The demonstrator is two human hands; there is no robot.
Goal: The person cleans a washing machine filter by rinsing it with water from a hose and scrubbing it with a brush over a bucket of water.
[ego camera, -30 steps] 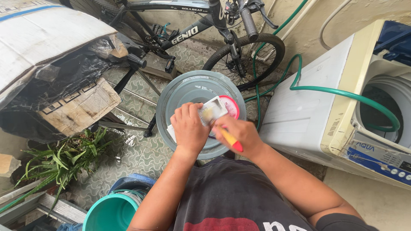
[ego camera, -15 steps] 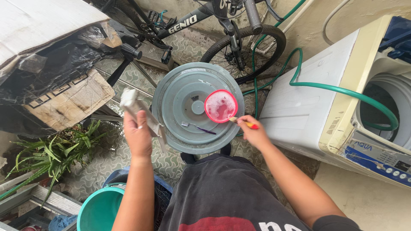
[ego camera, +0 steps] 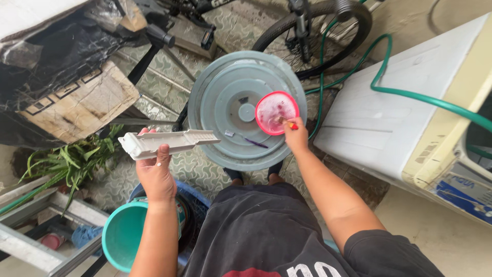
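At far left, a green leafy plant [ego camera: 66, 161] lies on the patterned floor beside a worn cardboard box [ego camera: 77, 105], and a teal plastic bucket [ego camera: 123, 241] stands below my left forearm.

My left hand [ego camera: 156, 172] is closed around one end of a long white plastic tray-like part [ego camera: 166, 142], thumb over its near edge, fingers wrapped beneath. The part is held level in the air, its far end reaching over the rim of the round grey plastic lid [ego camera: 246, 110] that sits in front of my knees. Judgement: the grip is at one end only, so the free end could dip and knock the small purple stick-like item [ego camera: 254, 143] lying on the lid.

My right hand [ego camera: 296, 136] is pinched on a short red-and-yellow handle [ego camera: 290, 123], fingers pressed together. It belongs to the round pink shallow dish [ego camera: 277, 113], which rests on the lid's right side and shows reddish residue inside. Judgement: lifted by the handle alone, the dish could tilt and spill onto the lid or floor.

Further right, a green garden hose [ego camera: 410, 95] runs across a white washing machine [ego camera: 405, 123]; a black bicycle wheel [ego camera: 318, 36] stands behind the lid. The hose could snag a foot.
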